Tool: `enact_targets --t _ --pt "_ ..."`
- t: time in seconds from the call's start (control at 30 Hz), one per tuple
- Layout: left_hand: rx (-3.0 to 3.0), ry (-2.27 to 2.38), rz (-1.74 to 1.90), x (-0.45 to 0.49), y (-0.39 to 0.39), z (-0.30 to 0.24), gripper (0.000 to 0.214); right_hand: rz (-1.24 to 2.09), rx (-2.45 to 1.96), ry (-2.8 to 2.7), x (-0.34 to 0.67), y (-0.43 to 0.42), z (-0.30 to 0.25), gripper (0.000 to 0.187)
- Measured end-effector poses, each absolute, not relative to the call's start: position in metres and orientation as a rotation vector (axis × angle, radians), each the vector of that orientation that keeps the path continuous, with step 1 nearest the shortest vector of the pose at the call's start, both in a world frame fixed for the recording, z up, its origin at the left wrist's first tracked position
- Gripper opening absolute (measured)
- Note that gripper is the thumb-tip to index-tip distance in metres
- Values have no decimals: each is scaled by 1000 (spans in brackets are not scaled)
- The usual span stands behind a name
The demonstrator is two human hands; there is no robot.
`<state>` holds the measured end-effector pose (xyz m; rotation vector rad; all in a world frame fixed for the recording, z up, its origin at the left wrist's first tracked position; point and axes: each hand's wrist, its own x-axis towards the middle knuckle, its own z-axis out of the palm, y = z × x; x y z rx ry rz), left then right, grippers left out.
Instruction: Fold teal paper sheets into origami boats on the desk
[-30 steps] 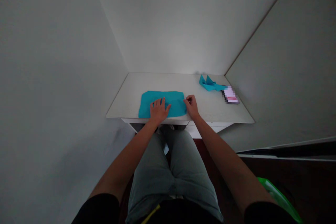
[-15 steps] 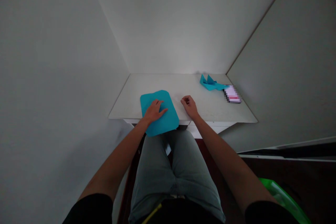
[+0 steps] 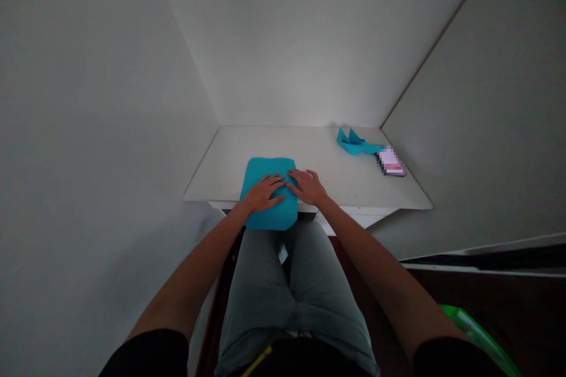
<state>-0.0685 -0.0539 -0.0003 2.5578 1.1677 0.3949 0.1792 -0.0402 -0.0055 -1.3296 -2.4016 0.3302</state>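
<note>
A blue sheet of paper (image 3: 269, 171) lies lengthwise on the white table (image 3: 340, 179), its near end hanging over the front edge above my lap. My left hand (image 3: 263, 193) rests flat on the sheet with its fingers stretched out. My right hand (image 3: 307, 186) lies flat beside it, fingers spread, touching the sheet's right edge. Neither hand holds anything.
A folded blue paper shape (image 3: 354, 141) sits at the back right of the table, next to a small blurred-out card or phone (image 3: 390, 161). White walls close in on the left, back and right. A green object (image 3: 475, 333) is on the floor at the lower right.
The sheet has been turned from crosswise to lengthwise and now overhangs the front edge. My right hand moved left from a loose curl onto the sheet and flattened.
</note>
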Motion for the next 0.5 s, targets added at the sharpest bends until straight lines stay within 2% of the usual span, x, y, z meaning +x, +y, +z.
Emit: enact_targets --t 0.1,0.33,0.5 --pt "2554 1148 401 -73 -52 -1 58 297 -1416 -2444 179 -40 -5 62" --pt "2501 1140 361 -71 -46 -1 60 230 -1622 -2365 173 -33 -5 66" --pt "2412 1639 334 -78 -29 -2 68 190 -1679 -2364 170 -35 -2 68"
